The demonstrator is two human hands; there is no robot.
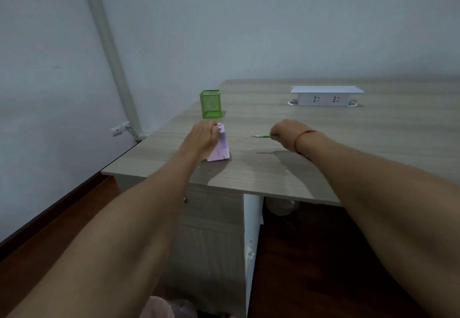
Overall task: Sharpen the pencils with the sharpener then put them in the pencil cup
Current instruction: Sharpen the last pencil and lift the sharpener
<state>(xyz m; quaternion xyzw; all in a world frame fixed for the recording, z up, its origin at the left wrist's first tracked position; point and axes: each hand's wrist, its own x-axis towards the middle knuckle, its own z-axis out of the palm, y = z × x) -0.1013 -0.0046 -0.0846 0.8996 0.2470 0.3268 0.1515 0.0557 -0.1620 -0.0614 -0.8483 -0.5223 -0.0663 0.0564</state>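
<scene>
Left hand [202,137] grips lilac sharpener [220,147] on desk [273,173], green cup [210,103] just behind. Right hand [286,131] pinches pencil [261,136], tip aimed left, apart from sharpener. Risk: misaligned entry could snap the lead or tip the sharpener.

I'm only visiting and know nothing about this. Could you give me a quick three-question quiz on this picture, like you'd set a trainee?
1. True or false: the pencil is already in the cup.
2. Which hand grips the sharpener? A) left B) right C) neither
3. Fill in: the pencil's tip points toward the ____.

Key
1. False: the right hand holds it above the desk.
2. A: the left hand grips it.
3. sharpener
</scene>
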